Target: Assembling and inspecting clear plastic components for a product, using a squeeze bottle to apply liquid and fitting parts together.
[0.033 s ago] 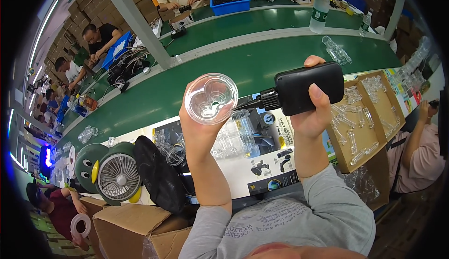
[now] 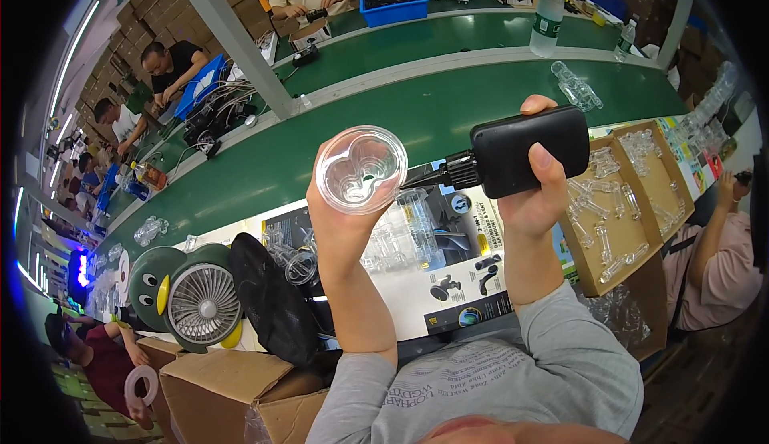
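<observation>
My left hand [image 2: 346, 232] is closed around a clear round plastic part [image 2: 361, 170], its cup-like open side turned up toward me. Through it shows a lobed, hollow shape. In my right hand [image 2: 535, 191] a black squeeze bottle [image 2: 530, 152] lies on its side, fingers and thumb wrapped round it. Its thin black nozzle [image 2: 428, 179] points left, and the tip is at the right rim of the clear part. Whether the tip touches the plastic I cannot tell. Below my hands, several clear plastic parts [image 2: 404, 236] lie on printed sheets [image 2: 481, 256].
To the right stands a cardboard tray [image 2: 597, 264] with clear plastic pieces. A green penguin-shaped fan [image 2: 207, 306] and a black cloth bag [image 2: 272, 304] are at left, above an open carton [image 2: 216, 384]. Beyond runs a green table [image 2: 456, 95] with a water bottle [image 2: 549, 15]. Other people sit around.
</observation>
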### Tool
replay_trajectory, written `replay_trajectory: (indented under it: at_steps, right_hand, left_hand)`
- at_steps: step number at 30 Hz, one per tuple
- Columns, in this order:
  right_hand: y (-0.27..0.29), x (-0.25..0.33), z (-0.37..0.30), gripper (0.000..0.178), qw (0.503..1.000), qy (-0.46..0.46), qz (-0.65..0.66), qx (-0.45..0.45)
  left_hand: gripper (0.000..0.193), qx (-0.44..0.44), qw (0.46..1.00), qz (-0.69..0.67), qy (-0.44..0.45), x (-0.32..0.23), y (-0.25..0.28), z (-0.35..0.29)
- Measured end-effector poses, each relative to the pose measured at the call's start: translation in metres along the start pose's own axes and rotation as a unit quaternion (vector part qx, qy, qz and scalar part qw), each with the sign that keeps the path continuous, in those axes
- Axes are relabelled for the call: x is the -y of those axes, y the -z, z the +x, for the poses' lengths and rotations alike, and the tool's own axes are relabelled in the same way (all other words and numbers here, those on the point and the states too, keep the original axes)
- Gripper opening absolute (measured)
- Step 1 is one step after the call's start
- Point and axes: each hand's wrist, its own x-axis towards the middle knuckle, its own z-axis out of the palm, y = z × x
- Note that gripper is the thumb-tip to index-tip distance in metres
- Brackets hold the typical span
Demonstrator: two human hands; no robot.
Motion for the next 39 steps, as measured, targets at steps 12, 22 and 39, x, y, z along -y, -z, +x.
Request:
replay_trajectory:
  at_steps: [12,22,39]
  right_hand:
    - [0.002,-0.001,0.004,0.04,0.999,0.004,0.037,-0.008]
    - [0.005,0.0,0.005,0.043,1.0,0.007,-0.01,-0.016]
    - [0.006,0.002,0.008,0.042,0.999,0.011,0.004,-0.037]
  left_hand:
    - [0.049,0.002,0.999,0.046,-0.022,-0.009,-0.001,0.001]
    - [0.052,0.003,0.998,0.059,0.012,-0.016,0.0,0.0]
    - [0.053,0.003,0.991,0.07,-0.11,-0.006,0.011,0.001]
